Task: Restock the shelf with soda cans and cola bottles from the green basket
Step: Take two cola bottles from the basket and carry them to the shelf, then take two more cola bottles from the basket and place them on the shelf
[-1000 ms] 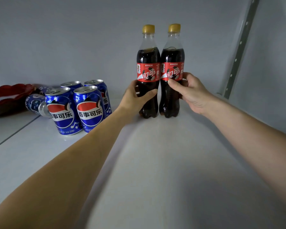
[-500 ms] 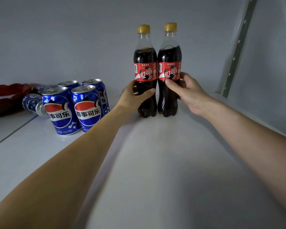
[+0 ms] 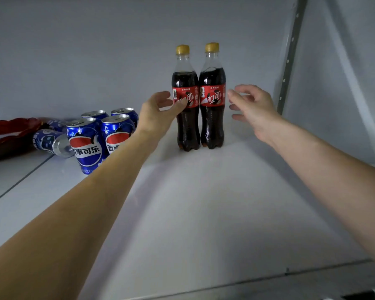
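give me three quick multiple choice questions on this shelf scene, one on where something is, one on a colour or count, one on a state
1. Where do the upright cans stand relative to the two cola bottles?
A. to their left
B. to their right
C. on top of them

2. What colour are the bottle caps?
A. red
B. yellow
C. blue

3. What are the hands doing?
A. both gripping bottles
B. both open, holding nothing
C. holding a can

Answers:
1 A, the blue cans sit left of the bottles.
2 B, both caps are yellow.
3 B, the left hand and right hand have spread fingers, gripping nothing.
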